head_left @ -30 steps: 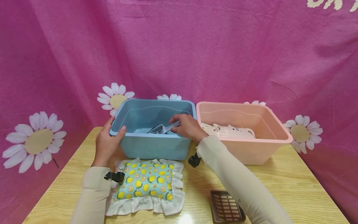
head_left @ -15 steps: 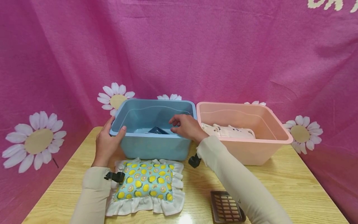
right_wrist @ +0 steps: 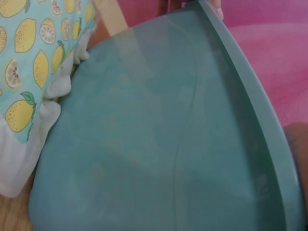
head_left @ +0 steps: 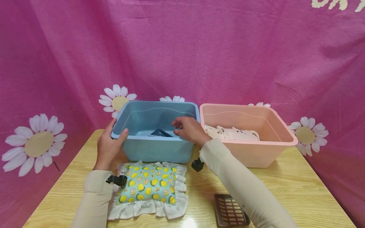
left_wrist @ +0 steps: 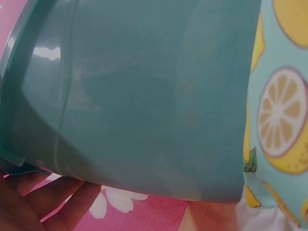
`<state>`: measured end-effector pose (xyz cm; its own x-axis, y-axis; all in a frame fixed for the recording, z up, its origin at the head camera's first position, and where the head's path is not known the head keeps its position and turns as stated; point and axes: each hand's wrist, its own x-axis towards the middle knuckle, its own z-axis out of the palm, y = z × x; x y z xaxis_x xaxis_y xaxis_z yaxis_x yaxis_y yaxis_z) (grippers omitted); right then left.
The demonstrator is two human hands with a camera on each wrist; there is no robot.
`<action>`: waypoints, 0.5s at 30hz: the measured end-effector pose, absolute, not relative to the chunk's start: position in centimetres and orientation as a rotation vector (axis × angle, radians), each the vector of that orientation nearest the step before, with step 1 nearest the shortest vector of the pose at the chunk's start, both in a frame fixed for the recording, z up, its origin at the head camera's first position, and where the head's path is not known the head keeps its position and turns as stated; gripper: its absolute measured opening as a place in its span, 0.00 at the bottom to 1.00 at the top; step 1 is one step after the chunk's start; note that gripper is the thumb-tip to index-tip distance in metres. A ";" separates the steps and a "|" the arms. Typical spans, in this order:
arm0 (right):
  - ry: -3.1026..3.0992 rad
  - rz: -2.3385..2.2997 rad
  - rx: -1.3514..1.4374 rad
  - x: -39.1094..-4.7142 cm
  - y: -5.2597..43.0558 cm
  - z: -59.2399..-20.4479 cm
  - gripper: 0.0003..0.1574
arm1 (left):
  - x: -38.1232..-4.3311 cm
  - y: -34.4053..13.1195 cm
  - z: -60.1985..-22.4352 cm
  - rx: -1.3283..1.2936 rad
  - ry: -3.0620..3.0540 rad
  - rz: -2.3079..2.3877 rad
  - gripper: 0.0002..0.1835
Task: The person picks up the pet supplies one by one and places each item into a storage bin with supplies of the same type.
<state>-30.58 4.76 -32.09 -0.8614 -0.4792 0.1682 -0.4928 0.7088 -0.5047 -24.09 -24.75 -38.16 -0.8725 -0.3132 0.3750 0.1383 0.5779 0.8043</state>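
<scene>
A blue plastic bin (head_left: 159, 151) stands at the back left of the table. My left hand (head_left: 109, 145) grips its left corner, thumb over the rim and fingers outside. In the left wrist view, the fingers (left_wrist: 62, 202) lie against the bin's outer side. My right hand (head_left: 191, 129) hangs over the bin's front right rim, fingers loosely bent with nothing between them. A dark blue flat-sided thing (head_left: 161, 133) lies inside on the bin floor, partly hidden by the front wall; its kind is unclear. The scoop seen earlier is out of sight.
A pink bin (head_left: 251, 155) with pale printed cloth (head_left: 236, 134) inside stands against the blue one's right side. In front lies a ruffled lemon-print cushion (head_left: 151, 185). A brown slotted tray (head_left: 231, 210) lies at the front right, partly under the right forearm.
The right hand has let go of a grey-blue slotted scoop, which has dropped out of sight in the blue bin. Both hands have otherwise stayed in place.
</scene>
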 end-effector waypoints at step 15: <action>-2.889 0.859 0.817 -30.2 4.7 -31.8 0.14 | -24.1 -24.7 -38.1 0.143 -2.340 -1.233 0.39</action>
